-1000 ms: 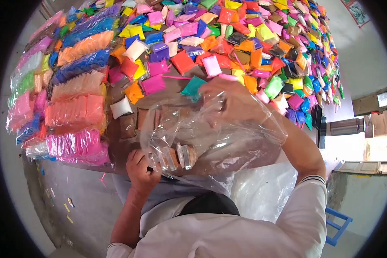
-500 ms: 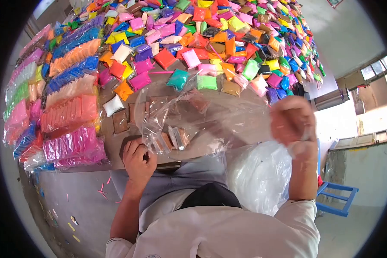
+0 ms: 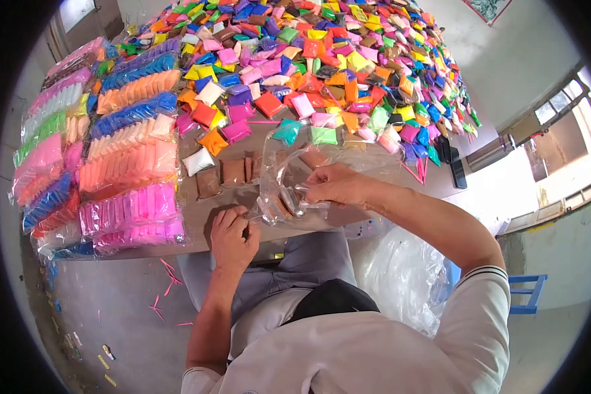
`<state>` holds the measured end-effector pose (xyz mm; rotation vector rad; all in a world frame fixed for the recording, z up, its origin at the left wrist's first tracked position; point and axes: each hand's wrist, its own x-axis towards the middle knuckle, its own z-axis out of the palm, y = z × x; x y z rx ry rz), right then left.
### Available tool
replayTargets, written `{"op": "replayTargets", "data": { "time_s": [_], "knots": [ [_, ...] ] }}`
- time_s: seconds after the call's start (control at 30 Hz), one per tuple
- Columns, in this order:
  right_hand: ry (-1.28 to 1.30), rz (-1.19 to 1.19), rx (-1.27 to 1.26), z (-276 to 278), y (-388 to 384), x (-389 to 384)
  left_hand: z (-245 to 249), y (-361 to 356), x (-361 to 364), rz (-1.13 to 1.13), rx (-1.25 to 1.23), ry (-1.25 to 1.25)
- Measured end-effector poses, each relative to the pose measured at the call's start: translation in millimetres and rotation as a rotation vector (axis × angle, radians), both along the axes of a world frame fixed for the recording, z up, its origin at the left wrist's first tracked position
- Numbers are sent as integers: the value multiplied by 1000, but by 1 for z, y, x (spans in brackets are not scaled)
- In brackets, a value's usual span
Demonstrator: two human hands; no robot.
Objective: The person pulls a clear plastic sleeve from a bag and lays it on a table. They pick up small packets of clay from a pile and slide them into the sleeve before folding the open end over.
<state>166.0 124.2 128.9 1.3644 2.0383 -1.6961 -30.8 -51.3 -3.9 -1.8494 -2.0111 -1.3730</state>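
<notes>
A clear plastic bag (image 3: 269, 177) lies open on the table in front of me, with several small brown packets (image 3: 284, 205) standing inside it. My left hand (image 3: 235, 235) rests at the table's front edge, fingers curled and closed on the bag's near left corner. From the right, my right hand (image 3: 338, 186) reaches to the bag's mouth, its fingers pinched at the end of the row of packets. They appear to grip a brown packet, though film glare partly hides the fingertips. Left of the bag, more brown packets (image 3: 233, 172) and a white packet (image 3: 198, 160) lie on the table.
A large heap of coloured packets (image 3: 322, 49) covers the table's far side. Filled clear bags of same-coloured packets (image 3: 128, 171) are stacked at left. A big clear plastic sack (image 3: 400, 276) is beside my right leg. A dark phone-like object (image 3: 458, 172) lies at right.
My right hand has come from the right, off the table's edge, in to the bag and its packets. The left hand stays at the bag's corner. The view has shifted slightly.
</notes>
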Motion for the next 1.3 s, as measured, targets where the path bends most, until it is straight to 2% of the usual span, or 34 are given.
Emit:
{"op": "replayTargets", "data": {
  "time_s": [0.13,0.23,0.27,0.33,0.43,0.53,0.63,0.8,0.93,1.03,1.13,1.3],
  "knots": [
    [51,-206,-35,-20,-10,-3,1,-1,-1,-15,9,-4],
    [-8,-143,-34,-53,-10,2,-1,-1,-2,-19,19,5],
    [-46,-76,38,-56,-9,9,-5,-1,-2,-16,27,10],
    [-119,58,181,-23,-20,5,-7,-2,-2,-10,32,18],
    [-237,244,410,-20,-15,6,-5,-1,-1,-3,21,22],
    [-191,362,483,-15,-13,12,-3,-1,-1,1,10,20],
    [-286,452,556,-1,-18,14,-2,-1,0,0,7,28],
    [-239,492,672,-21,-11,16,-1,-1,0,-9,6,23],
    [-186,527,735,-17,-15,17,-5,-1,-1,-10,-6,16],
    [-69,600,928,-17,-17,20,-5,-2,-1,-7,-21,14],
    [-18,658,795,-6,-13,18,-7,-2,-1,-10,-28,18],
    [72,620,636,-3,-11,15,-5,-1,-1,-16,-10,20]
  ]
}}
